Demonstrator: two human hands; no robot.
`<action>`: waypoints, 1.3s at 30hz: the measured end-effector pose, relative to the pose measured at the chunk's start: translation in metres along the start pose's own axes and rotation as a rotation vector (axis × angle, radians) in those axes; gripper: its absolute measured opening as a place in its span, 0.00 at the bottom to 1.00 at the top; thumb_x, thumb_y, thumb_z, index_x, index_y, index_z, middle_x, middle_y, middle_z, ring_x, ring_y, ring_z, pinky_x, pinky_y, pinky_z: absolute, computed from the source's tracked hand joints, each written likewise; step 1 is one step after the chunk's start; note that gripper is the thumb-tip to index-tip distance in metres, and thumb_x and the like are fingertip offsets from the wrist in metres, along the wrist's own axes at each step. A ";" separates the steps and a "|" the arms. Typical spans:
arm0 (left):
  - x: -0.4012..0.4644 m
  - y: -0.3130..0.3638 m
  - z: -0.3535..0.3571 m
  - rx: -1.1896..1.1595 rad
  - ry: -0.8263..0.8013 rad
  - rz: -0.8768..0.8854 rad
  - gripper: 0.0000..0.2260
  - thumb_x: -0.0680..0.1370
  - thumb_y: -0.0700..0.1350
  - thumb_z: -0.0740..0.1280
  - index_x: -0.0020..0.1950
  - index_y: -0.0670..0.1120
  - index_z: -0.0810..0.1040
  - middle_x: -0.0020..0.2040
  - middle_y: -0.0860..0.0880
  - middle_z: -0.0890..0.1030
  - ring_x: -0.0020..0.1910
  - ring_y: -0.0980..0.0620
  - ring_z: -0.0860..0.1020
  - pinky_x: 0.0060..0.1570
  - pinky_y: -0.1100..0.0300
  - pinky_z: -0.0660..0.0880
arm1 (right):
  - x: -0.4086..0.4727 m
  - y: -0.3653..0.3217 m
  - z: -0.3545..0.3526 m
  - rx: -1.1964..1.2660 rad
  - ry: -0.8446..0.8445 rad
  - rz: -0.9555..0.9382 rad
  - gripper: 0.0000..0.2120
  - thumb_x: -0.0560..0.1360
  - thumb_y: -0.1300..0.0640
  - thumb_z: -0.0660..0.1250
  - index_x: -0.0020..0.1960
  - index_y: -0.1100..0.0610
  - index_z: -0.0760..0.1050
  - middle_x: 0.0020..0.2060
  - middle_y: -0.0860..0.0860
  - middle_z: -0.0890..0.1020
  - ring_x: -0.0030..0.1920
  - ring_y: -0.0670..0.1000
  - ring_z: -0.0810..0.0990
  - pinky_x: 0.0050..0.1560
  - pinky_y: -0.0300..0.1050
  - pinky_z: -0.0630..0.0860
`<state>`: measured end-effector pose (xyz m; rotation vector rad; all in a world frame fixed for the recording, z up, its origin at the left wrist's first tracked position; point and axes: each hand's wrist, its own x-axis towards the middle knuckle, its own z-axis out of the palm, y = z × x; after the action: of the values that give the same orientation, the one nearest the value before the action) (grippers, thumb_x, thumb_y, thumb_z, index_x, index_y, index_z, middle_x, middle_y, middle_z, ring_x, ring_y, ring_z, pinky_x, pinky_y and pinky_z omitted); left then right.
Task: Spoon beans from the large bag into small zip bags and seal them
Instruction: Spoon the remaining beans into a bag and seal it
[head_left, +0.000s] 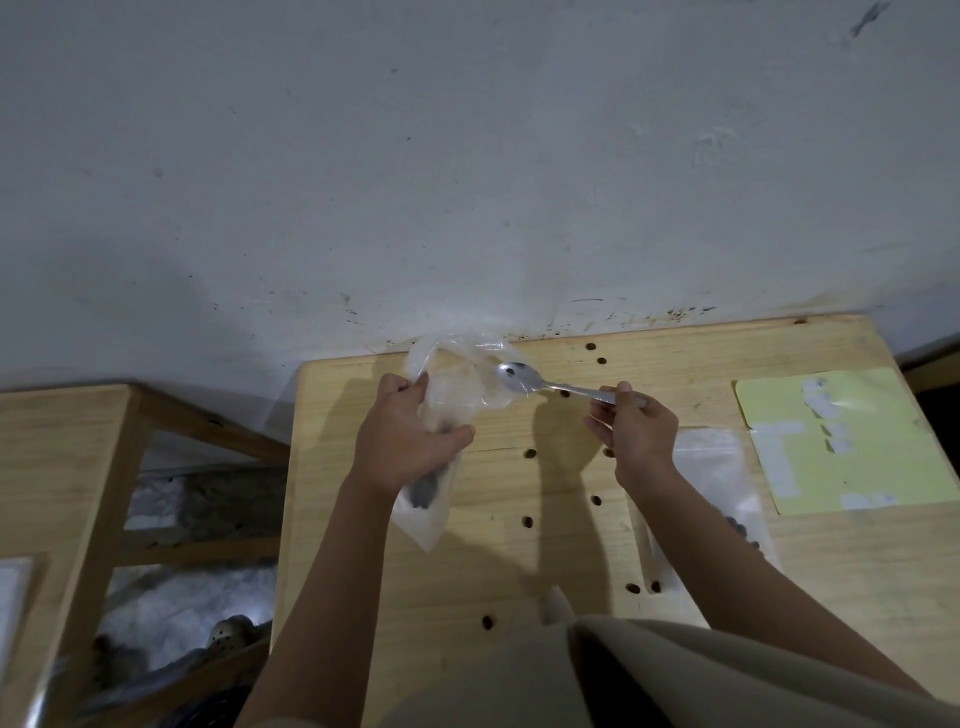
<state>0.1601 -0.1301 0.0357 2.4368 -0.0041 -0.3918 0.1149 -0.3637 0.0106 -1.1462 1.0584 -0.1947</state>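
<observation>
A pale, scuffed wall (467, 156) is filling the upper half of the view, and a light wooden table (519, 551) is standing pushed up against it, with a second wooden frame (78, 457) sitting off to the left. A pale yellow sheet (852, 441) is lying flat on the table's right side, carrying a few whitish patches too blurred to read. Just left of it, partly under the person's right forearm, a small clear zip bag (722, 467) is lying flat with a few dark beans showing along its lower edge. The person is holding a clear plastic bag (441, 415) up off the tabletop near the wall edge; its mouth is gaping open at the top and a dark clump of beans is sitting low inside it. Whether this is the large bag or a small one, I cannot tell. The left hand (410, 436) is gripping that bag around its middle, fingers and thumb curled round the plastic. The right hand (636, 426) is pinching the handle of a metal spoon (524, 378), whose bowl is hovering at the bag's open mouth, seemingly carrying one dark bean. Loose beans (530, 453) are lying scattered across the tabletop, well apart from one another.
</observation>
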 end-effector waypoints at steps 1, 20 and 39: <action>0.000 -0.001 0.000 -0.008 -0.004 -0.003 0.32 0.63 0.57 0.76 0.64 0.49 0.74 0.55 0.54 0.67 0.47 0.55 0.75 0.45 0.61 0.73 | 0.000 0.001 -0.001 -0.017 -0.010 -0.029 0.12 0.80 0.57 0.61 0.40 0.60 0.78 0.35 0.54 0.80 0.35 0.48 0.81 0.39 0.43 0.82; -0.002 0.000 0.017 -0.128 -0.071 -0.076 0.37 0.65 0.57 0.76 0.71 0.51 0.68 0.61 0.53 0.64 0.57 0.51 0.74 0.56 0.57 0.74 | -0.004 -0.019 -0.018 0.010 0.016 -0.081 0.13 0.80 0.58 0.60 0.41 0.61 0.77 0.35 0.56 0.79 0.37 0.50 0.80 0.40 0.45 0.81; -0.040 0.010 0.023 -0.123 0.033 0.056 0.50 0.66 0.56 0.76 0.78 0.50 0.48 0.75 0.54 0.36 0.69 0.50 0.68 0.54 0.67 0.66 | -0.066 -0.036 -0.008 -0.433 -0.415 -0.699 0.06 0.77 0.57 0.65 0.47 0.56 0.81 0.38 0.53 0.83 0.41 0.51 0.82 0.41 0.52 0.82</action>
<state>0.1163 -0.1483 0.0357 2.3158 -0.0332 -0.3168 0.0870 -0.3452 0.0784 -1.8339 0.3014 -0.2651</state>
